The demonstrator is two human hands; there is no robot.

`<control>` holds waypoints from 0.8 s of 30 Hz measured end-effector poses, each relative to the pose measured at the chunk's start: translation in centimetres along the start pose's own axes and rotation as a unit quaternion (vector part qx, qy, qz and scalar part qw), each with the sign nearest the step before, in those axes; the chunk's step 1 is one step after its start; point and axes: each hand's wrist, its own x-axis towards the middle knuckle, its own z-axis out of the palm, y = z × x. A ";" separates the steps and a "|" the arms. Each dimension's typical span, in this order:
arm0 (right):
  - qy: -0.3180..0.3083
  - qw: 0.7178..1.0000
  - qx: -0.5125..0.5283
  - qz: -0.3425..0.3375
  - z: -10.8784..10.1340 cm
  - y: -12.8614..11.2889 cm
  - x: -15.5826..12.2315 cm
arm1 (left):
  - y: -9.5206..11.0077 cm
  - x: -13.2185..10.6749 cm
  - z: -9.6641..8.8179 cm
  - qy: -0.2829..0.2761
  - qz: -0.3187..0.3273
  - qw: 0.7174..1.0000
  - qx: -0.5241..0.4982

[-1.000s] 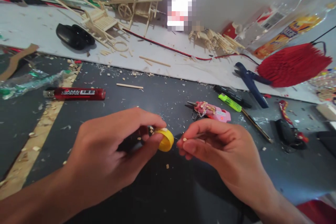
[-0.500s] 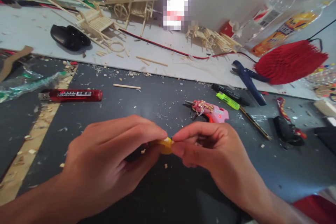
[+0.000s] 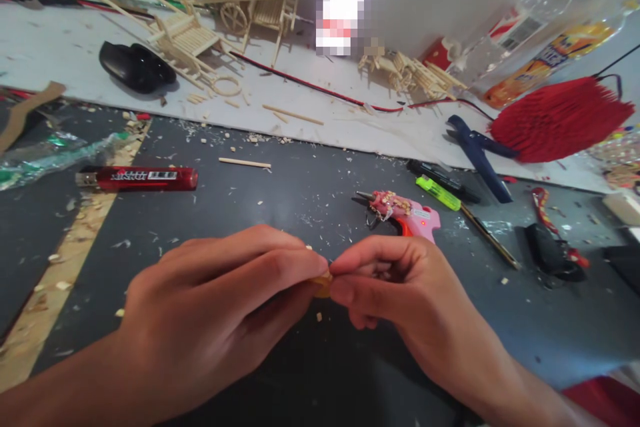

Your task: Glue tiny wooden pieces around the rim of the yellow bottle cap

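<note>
Left hand clamps ring between thumb and fingers, at its 3 o'clock. Ring sits between both hands, equally near each, mostly covered (can't read its axis). Right hand meets ring's edge from 3 o'clock, fingertips close; cannot tell whether they grip anything. Gun lies at that hand's 12.

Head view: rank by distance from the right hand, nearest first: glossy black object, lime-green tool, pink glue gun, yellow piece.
From the right hand:
1. Yellow piece: at its fingertips, on its left side.
2. Pink glue gun: just beyond it.
3. Lime-green tool: beyond the glue gun, to the right.
4. Glossy black object: far left, on the white strip.
</note>
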 end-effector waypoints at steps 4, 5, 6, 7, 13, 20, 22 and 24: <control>0.002 1.000 -0.014 -0.001 -0.1 0.1 0.0 | -0.2 -0.3 0.0 0.003 -0.003 1.000 0.005; 0.005 1.000 -0.022 -0.001 -0.1 0.2 -0.1 | -0.3 -0.4 0.0 0.001 -0.004 1.000 0.005; 0.011 1.000 -0.029 0.000 -0.1 0.2 -0.1 | -0.4 -0.4 0.0 -0.005 -0.005 1.000 0.004; 0.014 0.999 -0.032 0.001 -0.2 0.2 -0.1 | -0.5 -0.4 0.0 -0.005 -0.004 1.000 0.002; 0.002 1.000 -0.009 -0.008 -0.1 -0.2 -0.2 | -0.5 -0.4 -0.2 -0.002 0.000 1.000 0.001; 0.078 0.952 -0.235 -0.179 0.9 -0.6 -1.1 | -0.3 -0.4 -0.4 0.004 0.002 1.000 0.030; 0.084 0.933 -0.279 -0.212 1.1 -0.4 -1.2 | -0.3 -0.3 -0.2 0.016 0.003 0.999 0.034; 0.087 0.926 -0.293 -0.223 1.1 -0.3 -1.2 | -0.2 -0.3 0.0 0.023 0.006 0.999 0.044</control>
